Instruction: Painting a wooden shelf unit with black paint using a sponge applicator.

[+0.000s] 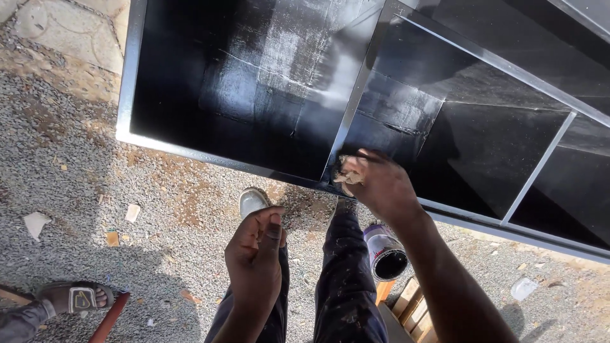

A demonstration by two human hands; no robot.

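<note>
Outdoors on gravel ground (76, 127), a large black-painted cabinet frame (254, 89) with glossy compartments stands before a person seen from above. The right hand (381, 184) has its grip pinched around a wadded tan rag (346, 178), pressing it against the lower edge of a vertical divider (356, 95), while the left hand (254, 254) hangs near the knees with fingers loosely curled and holding nothing. An open paint tin (386, 253) sits on wooden slats (406, 302) just beside the right forearm, so a backward elbow could tip it, and careless rubbing might smear the shiny coat.
</note>
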